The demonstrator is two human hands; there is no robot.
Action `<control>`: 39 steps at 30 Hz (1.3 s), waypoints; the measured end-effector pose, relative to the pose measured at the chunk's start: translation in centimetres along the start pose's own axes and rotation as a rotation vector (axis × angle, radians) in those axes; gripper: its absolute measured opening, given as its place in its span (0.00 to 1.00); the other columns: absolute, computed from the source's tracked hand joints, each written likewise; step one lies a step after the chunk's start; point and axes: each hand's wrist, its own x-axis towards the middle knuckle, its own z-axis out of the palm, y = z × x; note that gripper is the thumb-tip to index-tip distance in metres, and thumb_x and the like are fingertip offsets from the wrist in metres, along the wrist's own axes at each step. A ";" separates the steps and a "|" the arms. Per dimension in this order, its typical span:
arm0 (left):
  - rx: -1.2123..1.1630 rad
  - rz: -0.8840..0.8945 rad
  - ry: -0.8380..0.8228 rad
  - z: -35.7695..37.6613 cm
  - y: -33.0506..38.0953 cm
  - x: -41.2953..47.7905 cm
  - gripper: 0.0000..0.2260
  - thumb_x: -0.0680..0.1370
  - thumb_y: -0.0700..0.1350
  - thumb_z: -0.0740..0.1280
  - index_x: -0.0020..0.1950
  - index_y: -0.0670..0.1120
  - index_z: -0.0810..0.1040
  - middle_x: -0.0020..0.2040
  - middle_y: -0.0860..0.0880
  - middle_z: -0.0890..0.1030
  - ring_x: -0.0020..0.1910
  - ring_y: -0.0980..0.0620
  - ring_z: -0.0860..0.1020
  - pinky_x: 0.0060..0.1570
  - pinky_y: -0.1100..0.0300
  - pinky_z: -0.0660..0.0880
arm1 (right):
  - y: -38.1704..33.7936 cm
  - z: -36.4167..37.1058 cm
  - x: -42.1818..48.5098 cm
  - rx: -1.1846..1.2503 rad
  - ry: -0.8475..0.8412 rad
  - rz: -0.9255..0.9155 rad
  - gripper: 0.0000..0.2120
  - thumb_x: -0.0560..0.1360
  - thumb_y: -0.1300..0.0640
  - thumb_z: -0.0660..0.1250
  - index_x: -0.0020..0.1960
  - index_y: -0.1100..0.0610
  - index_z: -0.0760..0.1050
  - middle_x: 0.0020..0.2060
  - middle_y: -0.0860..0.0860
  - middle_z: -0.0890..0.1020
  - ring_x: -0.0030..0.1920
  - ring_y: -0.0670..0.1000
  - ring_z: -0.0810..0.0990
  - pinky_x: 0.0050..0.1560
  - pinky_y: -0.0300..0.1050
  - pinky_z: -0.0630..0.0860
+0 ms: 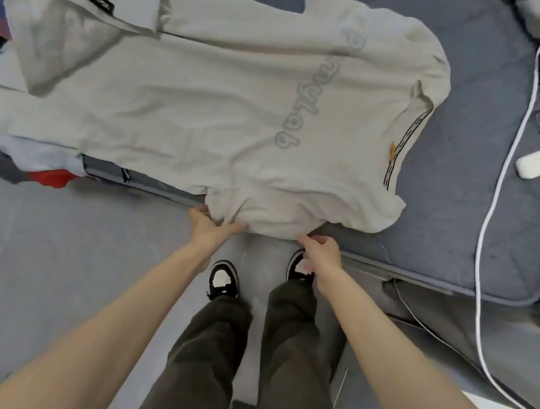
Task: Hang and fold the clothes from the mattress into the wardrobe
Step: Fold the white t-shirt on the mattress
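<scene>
Two hands on one sleeve. We stand at the near edge of the mattress (447, 227) w/ the cream T-shirt (223, 105) spread flat on it: collar toward 3 o'clock, hem toward 9, chest print up. The near sleeve sits at 6 o'clock, right at the mattress edge, just above our shoes (224, 279).

Left hand (210, 229) pinches bunched sleeve fabric btwn thumb and fingers. Right hand (320, 255) has its fingers curled at the sleeve's edge and looks to nip it w/ thumb and forefinger, tho the contact itself is partly hidden. Wardrobe isn't in view.

We judge this as the start of the fold, i.e. sleeve about to go in over the body.

What could go wrong, imo:
- Pull toward 6 o'clock instead of lifting up and over, and the whole shirt slides off onto the floor (48, 261), since lots of it already sits close to the edge.
- The hem end at 9 o'clock lies on other clothes, and a second pale garment (81, 8) overlaps it at 10–11 o'clock. Any drag may take that one along or skew the fold.
- Creases across the body get locked in if we fold w/o smoothing first.
- The white cable (507, 167) and earbud case (534, 168) at 3 o'clock lie near the collar, so a wide sweep that way could snag or knock them.
</scene>
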 end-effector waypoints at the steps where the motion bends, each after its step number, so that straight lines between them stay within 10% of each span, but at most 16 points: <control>1: 0.003 0.021 0.009 0.1 -0.5 0.3 0.35 0.71 0.43 0.76 0.68 0.42 0.57 0.59 0.48 0.69 0.56 0.52 0.72 0.54 0.61 0.69 | 0.3 0.6 0.2 0.138 -0.008 0.045 0.21 0.74 0.55 0.71 0.62 0.59 0.68 0.51 0.52 0.76 0.51 0.52 0.76 0.55 0.47 0.77; 9: 0.099 0.267 -0.037 -0.6 -2.6 -0.9 0.05 0.81 0.45 0.62 0.55 0.49 0.75 0.47 0.57 0.77 0.49 0.55 0.75 0.43 0.68 0.72 | 1.5 1.5 0.3 0.363 -0.134 0.049 0.05 0.74 0.54 0.72 0.48 0.49 0.78 0.42 0.45 0.80 0.42 0.45 0.75 0.41 0.38 0.71; 13: 0.106 0.354 0.050 -2.1 -3.1 -2.7 0.10 0.81 0.44 0.62 0.39 0.48 0.73 0.43 0.49 0.73 0.42 0.52 0.71 0.40 0.62 0.69 | 1.0 3.0 -1.1 0.580 -0.009 0.053 0.03 0.73 0.63 0.65 0.43 0.56 0.73 0.41 0.49 0.77 0.40 0.47 0.74 0.40 0.38 0.71; 18: -0.036 0.420 0.053 -3.8 -2.8 -5.1 0.10 0.81 0.44 0.61 0.45 0.41 0.78 0.36 0.53 0.76 0.36 0.58 0.70 0.37 0.65 0.67 | 1.9 3.4 -3.8 0.761 0.005 0.068 0.10 0.71 0.68 0.59 0.35 0.56 0.65 0.31 0.50 0.70 0.32 0.48 0.67 0.33 0.40 0.65; 25: 0.054 0.275 0.011 -5.4 -4.0 -6.7 0.16 0.83 0.48 0.57 0.36 0.44 0.68 0.34 0.48 0.67 0.34 0.53 0.64 0.39 0.57 0.64 | 4.0 2.0 -6.8 1.016 -0.331 0.171 0.10 0.68 0.68 0.56 0.40 0.56 0.72 0.43 0.51 0.81 0.42 0.52 0.79 0.36 0.40 0.79; 34: -0.152 0.226 -0.025 -4.8 -4.4 -8.3 0.14 0.84 0.49 0.53 0.48 0.49 0.76 0.47 0.51 0.81 0.45 0.56 0.77 0.49 0.60 0.74 | 3.4 1.2 -7.0 1.026 -0.533 0.083 0.12 0.69 0.62 0.65 0.52 0.57 0.78 0.52 0.55 0.84 0.49 0.55 0.83 0.49 0.46 0.79; 39: -0.299 0.151 0.020 -4.3 -5.0 -8.3 0.15 0.84 0.49 0.53 0.50 0.45 0.76 0.42 0.50 0.80 0.39 0.55 0.77 0.40 0.60 0.76 | 6.1 1.6 -6.8 0.629 -0.393 0.014 0.15 0.72 0.52 0.73 0.57 0.53 0.77 0.49 0.48 0.84 0.52 0.48 0.82 0.53 0.41 0.77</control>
